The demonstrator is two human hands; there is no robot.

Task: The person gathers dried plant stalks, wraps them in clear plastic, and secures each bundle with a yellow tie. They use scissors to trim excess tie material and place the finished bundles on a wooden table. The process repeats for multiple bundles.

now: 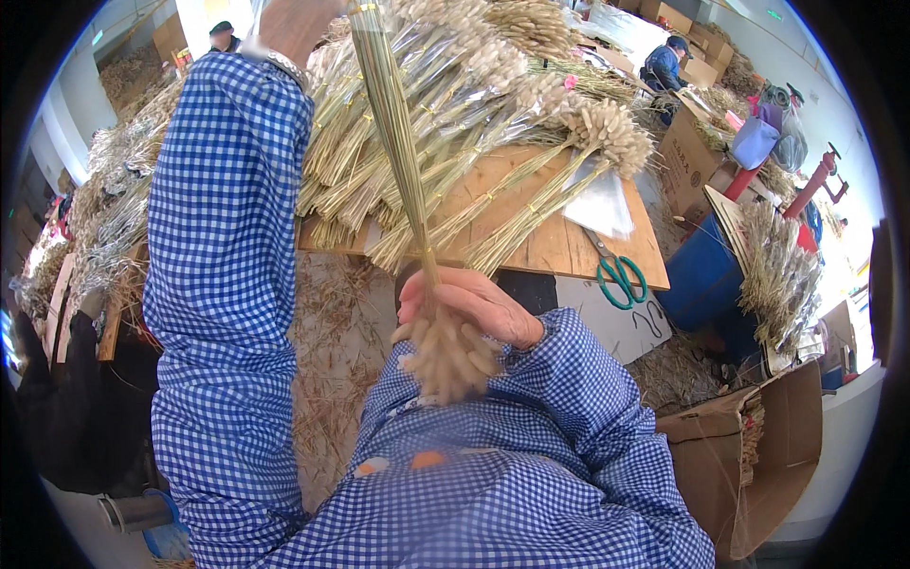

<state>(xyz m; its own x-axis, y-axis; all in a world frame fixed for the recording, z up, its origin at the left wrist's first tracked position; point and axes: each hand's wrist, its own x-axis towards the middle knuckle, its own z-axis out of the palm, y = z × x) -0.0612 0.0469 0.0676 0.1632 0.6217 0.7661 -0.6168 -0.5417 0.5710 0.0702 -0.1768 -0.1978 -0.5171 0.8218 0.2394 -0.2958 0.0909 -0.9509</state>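
My right hand (pixel 475 302) is closed around a bundle of dried bunny-tail grass (pixel 389 121), just by its fluffy heads, which hang down before my chest. The stems rise up and away, tied with yellow bands. My left hand (pixel 304 27) is raised at the top edge, next to the stem ends; its fingers are cut off, so their grip is hidden. Beyond the bundle, two tied bunches of bunny-tail grass (pixel 537 206) lie on a wooden board (pixel 604 249). Many sleeved bunches (pixel 426 107) are piled to their left. Green-handled scissors (pixel 620 274) rest at the board's front edge.
Clear plastic sleeves (pixel 601 203) lie by the scissors. At right stand a blue bin (pixel 700 274) and an open cardboard box (pixel 761 455). More dried grasses (pixel 128 192) are heaped at left. One person (pixel 665 67) sits at back right, another (pixel 223 37) at back left.
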